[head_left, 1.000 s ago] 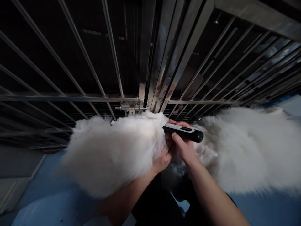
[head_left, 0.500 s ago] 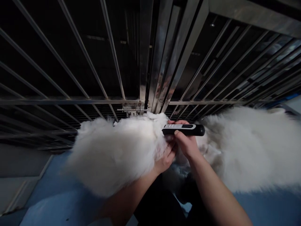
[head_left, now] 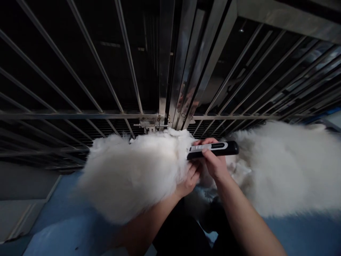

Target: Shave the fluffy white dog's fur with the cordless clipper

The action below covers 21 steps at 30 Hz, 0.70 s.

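A pair of black-and-silver hair clippers (head_left: pixel 226 148) lies in my right hand (head_left: pixel 215 161), thumb on the near side and fingers around the far side. Its left end meets the edge of a big mound of fluffy white fur (head_left: pixel 128 174). Below the clippers, my left hand (head_left: pixel 188 180) presses against the right edge of this mound, its fingers bent and close together. Fur and the right hand hide its fingertips, so what they hold cannot be made out. To the right spreads another thick white furry mass (head_left: pixel 290 170), close to my right hand.
Metal cage bars (head_left: pixel 90 46) and upright posts (head_left: pixel 166 64) rise right behind the fur. A sliding bolt latch (head_left: pixel 150 125) sits low on the cage front. Blue floor (head_left: pixel 50 217) shows at the left and lower right. My dark-clothed legs (head_left: pixel 183 231) are below my hands.
The clippers and my right hand have shifted a little to the right, away from the left mound, with a slight tilt. My left hand stays nearly in place.
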Motion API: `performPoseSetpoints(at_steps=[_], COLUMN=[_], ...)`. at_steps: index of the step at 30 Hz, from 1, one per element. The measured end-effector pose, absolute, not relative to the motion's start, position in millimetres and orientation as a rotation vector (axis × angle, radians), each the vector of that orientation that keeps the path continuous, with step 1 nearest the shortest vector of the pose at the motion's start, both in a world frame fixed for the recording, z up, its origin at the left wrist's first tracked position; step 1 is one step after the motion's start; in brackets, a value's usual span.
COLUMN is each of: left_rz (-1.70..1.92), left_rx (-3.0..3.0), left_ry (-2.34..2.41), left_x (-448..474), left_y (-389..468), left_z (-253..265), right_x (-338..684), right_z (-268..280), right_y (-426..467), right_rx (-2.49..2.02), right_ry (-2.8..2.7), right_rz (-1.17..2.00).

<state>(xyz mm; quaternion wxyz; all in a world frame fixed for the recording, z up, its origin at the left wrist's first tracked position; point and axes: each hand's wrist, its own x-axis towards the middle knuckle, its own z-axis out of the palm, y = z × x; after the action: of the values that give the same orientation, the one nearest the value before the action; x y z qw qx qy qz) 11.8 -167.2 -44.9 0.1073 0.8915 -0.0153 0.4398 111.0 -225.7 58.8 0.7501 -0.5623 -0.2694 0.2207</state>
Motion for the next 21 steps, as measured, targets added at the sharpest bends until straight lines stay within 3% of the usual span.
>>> performPoseSetpoints(at_steps=[21], left_rz=[1.421], left_rx=[2.564], left_ry=[0.016], left_x=[18.7], left_y=[-170.1], left_z=[-63.2], right_x=[96.1], right_z=[53.6], right_y=[-219.9], right_rx=[-1.136], right_ry=[-0.48], right_rz=[0.678])
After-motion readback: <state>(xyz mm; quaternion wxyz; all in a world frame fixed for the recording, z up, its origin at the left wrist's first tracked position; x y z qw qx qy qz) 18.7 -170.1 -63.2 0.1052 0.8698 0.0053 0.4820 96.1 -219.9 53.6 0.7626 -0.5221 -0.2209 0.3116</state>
